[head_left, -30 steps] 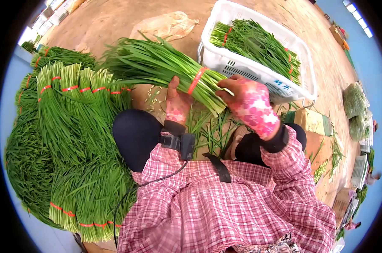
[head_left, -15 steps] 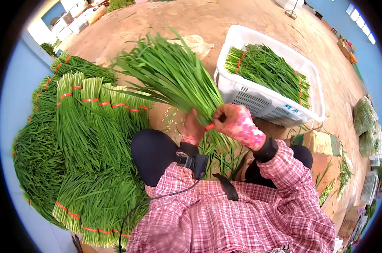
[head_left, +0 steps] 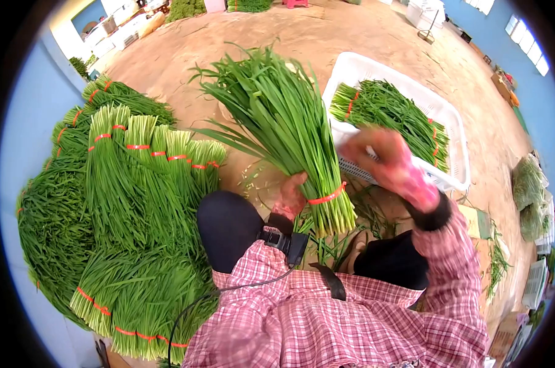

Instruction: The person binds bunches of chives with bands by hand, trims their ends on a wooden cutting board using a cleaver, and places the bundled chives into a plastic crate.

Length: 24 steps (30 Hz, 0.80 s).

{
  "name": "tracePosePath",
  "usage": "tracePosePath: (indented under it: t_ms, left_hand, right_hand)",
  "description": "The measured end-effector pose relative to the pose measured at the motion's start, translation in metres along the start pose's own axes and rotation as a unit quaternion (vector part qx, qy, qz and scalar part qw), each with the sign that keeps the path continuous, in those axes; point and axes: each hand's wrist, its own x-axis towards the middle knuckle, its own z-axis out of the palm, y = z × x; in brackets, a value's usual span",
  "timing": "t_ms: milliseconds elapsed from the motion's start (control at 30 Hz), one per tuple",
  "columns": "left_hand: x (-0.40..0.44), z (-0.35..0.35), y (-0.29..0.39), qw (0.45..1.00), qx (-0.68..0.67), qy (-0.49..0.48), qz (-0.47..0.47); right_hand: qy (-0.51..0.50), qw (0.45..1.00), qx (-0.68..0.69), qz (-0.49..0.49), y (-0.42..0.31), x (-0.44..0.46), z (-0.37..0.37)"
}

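A bundle of long green stalks [head_left: 283, 122] stands tilted in front of me, leaves up, with a red band [head_left: 328, 194] round its pale lower end. My left hand [head_left: 291, 193] grips it from the left, just above the band; the fingers behind the stalks are hidden. My right hand [head_left: 382, 156], blurred, is off the bundle to its right, in front of the near wall of a white crate [head_left: 459, 132]. Its fingers are curled, and whether anything is in them is unclear. Banded green bundles [head_left: 388, 110] lie inside the crate.
Many red-banded bundles [head_left: 142, 196] are piled at my left, against a blue wall [head_left: 20, 129]. Loose stalks and cuttings [head_left: 375, 211] litter the floor near my feet. Filled clear bags [head_left: 529, 178] stand at the far right. A red stool [head_left: 296, 3] is at the back.
My right hand has left the red band and moved right and up. The bundle has turned more upright in my left hand. The view has shifted, showing more floor at the back.
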Motion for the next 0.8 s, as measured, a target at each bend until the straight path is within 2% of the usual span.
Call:
tracePosePath:
  t_ms: [33,100,133,200,233,333,367,433,533,600,633,667,767,800]
  left_hand:
    - [0.001,0.000,-0.002,1.000,0.014,-0.004,0.003]
    - [0.001,-0.013,-0.006,0.992,0.101,0.056,0.042]
    - [-0.001,-0.015,-0.007,0.987,0.129,0.082,0.056]
    - [-0.004,-0.009,-0.009,0.974,0.168,0.132,0.082]
    - [-0.004,-0.009,-0.008,0.974,0.176,0.120,0.078]
    - [-0.008,-0.002,-0.005,0.980,0.168,0.096,0.041]
    - [-0.008,0.003,-0.003,0.982,0.159,0.093,0.031]
    - [-0.008,0.009,0.001,0.986,0.146,0.086,0.008]
    - [-0.008,0.011,0.001,0.984,0.159,0.077,0.020]
    - [-0.008,0.006,-0.001,0.985,0.149,0.084,0.016]
    - [-0.007,0.002,-0.001,0.987,0.134,0.088,0.003]
    - [-0.007,-0.001,-0.001,0.989,0.119,0.091,-0.011]
    - [-0.003,-0.016,-0.009,0.969,0.170,0.170,0.049]
    - [-0.003,-0.009,-0.009,0.971,0.166,0.160,0.058]
  right_hand:
    - [0.074,0.987,-0.090,-0.109,-0.009,0.034,0.008]
    - [0.162,0.962,-0.154,-0.155,-0.005,0.087,0.024]
    - [0.139,0.960,-0.197,-0.140,-0.002,0.106,0.026]
    - [0.097,0.938,-0.282,-0.176,0.016,0.127,0.027]
    - [0.056,0.932,-0.305,-0.186,0.021,0.130,0.026]
    - [0.120,0.970,-0.189,-0.097,0.030,0.123,0.030]
    - [0.155,0.982,-0.089,-0.068,0.035,0.118,0.034]
    - [0.124,0.987,0.050,0.091,0.032,0.117,0.039]
    - [0.149,0.986,-0.031,0.064,0.037,0.123,0.040]
    - [0.139,0.951,-0.268,0.065,0.023,0.120,0.033]
    - [0.130,0.912,-0.383,0.065,0.015,0.117,0.030]
    - [0.126,0.888,-0.442,0.028,0.028,0.115,0.025]
    - [0.129,0.854,-0.501,0.049,0.048,0.108,0.013]
    - [0.125,0.862,-0.489,0.052,0.051,0.105,0.009]
